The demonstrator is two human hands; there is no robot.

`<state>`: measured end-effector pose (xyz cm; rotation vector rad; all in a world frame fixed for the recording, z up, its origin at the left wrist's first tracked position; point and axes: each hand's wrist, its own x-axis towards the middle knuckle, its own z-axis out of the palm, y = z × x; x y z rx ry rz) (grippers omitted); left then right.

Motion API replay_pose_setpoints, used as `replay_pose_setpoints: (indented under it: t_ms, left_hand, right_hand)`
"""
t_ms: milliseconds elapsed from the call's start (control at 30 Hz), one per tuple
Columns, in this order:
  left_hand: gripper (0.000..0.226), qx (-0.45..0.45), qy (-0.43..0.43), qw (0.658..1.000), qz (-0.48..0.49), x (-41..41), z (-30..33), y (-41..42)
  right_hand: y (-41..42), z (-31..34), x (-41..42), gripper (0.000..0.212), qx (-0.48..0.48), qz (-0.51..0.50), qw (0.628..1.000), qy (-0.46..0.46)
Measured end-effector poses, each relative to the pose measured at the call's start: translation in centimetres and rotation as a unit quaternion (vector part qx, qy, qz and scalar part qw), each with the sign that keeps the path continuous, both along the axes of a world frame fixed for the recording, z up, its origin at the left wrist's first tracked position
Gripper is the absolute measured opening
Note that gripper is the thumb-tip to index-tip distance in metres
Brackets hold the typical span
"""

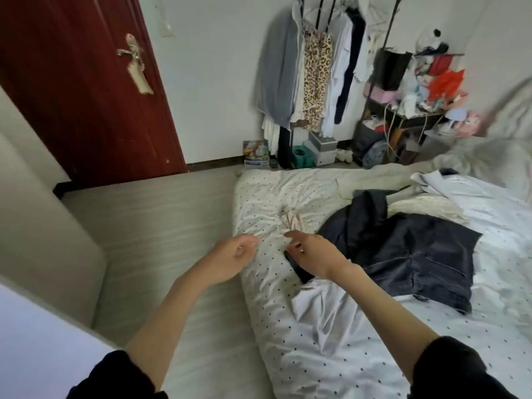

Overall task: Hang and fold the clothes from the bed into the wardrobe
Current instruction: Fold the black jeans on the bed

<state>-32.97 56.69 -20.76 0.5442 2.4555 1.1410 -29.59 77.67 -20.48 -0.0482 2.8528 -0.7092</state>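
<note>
Clothes lie spread over the bed [331,326], whose sheet is white with small dark dots. Both hands are held out above the near corner of the mattress, forearms bare, dark sleeves pushed up at the elbows.

Left hand [230,254]: fingers loosely curled, palm turned inward, holding nothing. It sits over the bed's edge, with the pale striped floor [149,214] directly to its left.

Right hand [313,251]: fingers relaxed and slightly spread, index finger extended forward, gripping nothing. A flat black object [298,269], possibly a phone, lies on the sheet directly under this hand and is partly hidden by it; whether the hand touches it cannot be told.

Just beyond the right hand's fingertips lies a small crumpled pink-patterned garment [292,218]. Immediately to the right of the right hand, a dark denim garment [408,251] is spread flat. Farther right and beyond it lie a cream garment [371,177] and a pale blue shirt [449,182].

Well beyond both hands, a clothes rack [316,76] against the far wall carries hung items, including a leopard-print piece. To its right is a cluttered shelf [403,113]. A red-brown door [86,90] stands far left of the left hand.

No brand, label or writing is legible; a printed box [256,152] on the floor is too blurred to read.
</note>
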Motion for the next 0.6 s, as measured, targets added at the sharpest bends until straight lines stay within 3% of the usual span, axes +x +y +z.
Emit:
replay_pose_setpoints:
  t_ms: [300,600]
  left_hand:
    - [0.033,-0.075,-0.071,0.977,-0.186,-3.9,-5.3,18.2]
    - [0.037,-0.151,-0.116,0.930,-0.315,-9.3,-14.6,27.9]
  right_hand:
    - [16.6,-5.0,3.8,0.042,-0.024,-0.197,0.979,-0.051]
    - [23.6,-13.1,0.7,0.047,0.013,-0.331,0.937,-0.109]
